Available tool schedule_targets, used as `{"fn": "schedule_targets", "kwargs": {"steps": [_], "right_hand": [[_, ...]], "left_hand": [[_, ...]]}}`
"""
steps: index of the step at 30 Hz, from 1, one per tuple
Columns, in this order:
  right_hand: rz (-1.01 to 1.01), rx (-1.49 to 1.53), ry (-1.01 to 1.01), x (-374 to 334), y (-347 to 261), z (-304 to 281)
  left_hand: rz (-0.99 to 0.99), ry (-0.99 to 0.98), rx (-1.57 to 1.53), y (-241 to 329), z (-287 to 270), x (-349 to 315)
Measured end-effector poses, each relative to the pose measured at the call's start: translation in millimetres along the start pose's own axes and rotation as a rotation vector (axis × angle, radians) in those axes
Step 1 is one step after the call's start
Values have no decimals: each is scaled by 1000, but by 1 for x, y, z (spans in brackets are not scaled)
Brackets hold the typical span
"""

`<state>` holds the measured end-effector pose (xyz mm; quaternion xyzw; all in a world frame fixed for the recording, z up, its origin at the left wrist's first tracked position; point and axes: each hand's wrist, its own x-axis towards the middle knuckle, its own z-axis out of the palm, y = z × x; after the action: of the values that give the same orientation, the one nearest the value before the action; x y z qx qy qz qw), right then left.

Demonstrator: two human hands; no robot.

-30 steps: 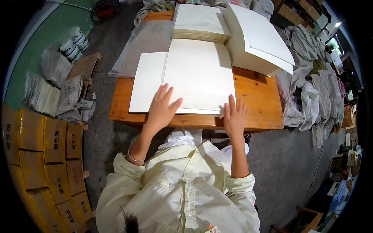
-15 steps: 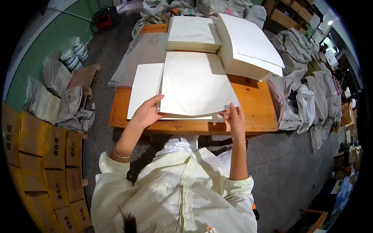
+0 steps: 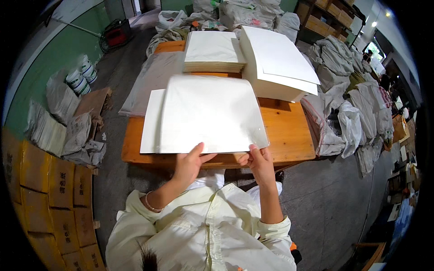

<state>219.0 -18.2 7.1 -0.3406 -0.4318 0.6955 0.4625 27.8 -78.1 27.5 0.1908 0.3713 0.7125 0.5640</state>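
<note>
I hold a white packet of paper (image 3: 210,113) that looks wrapped in a clear plastic sleeve. My left hand (image 3: 187,166) grips the middle of its near edge, thumb on top and fingers beneath. At the near right corner, my right hand (image 3: 260,165) pinches the same packet between thumb and curled fingers. Under it, a white sheet (image 3: 151,124) on the wooden table (image 3: 289,128) shows along the left side. Beyond stands a neat stack of similar packets (image 3: 214,47). A tall pile of loose white paper (image 3: 280,56) rises to its right.
Clear plastic sleeves (image 3: 151,86) lie flat at the table's back left. Cardboard cartons (image 3: 63,185) are piled at my left. Bulging sacks (image 3: 332,117) crowd the floor to the right, and white buckets (image 3: 77,81) stand by the left wall.
The packet has come nearer to me. My left hand has shifted from its near left corner to the middle of the near edge; the right hand keeps the right corner.
</note>
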Motion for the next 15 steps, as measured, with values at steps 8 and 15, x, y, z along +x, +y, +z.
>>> {"fn": "schedule_targets", "kwargs": {"steps": [8, 15], "right_hand": [[-217, 0, -114, 118, -80, 48], [85, -74, -327, 156, -58, 36]], "left_hand": [[330, -173, 107, 84, 49, 119], [-59, 69, 1, 78, -17, 318]]}}
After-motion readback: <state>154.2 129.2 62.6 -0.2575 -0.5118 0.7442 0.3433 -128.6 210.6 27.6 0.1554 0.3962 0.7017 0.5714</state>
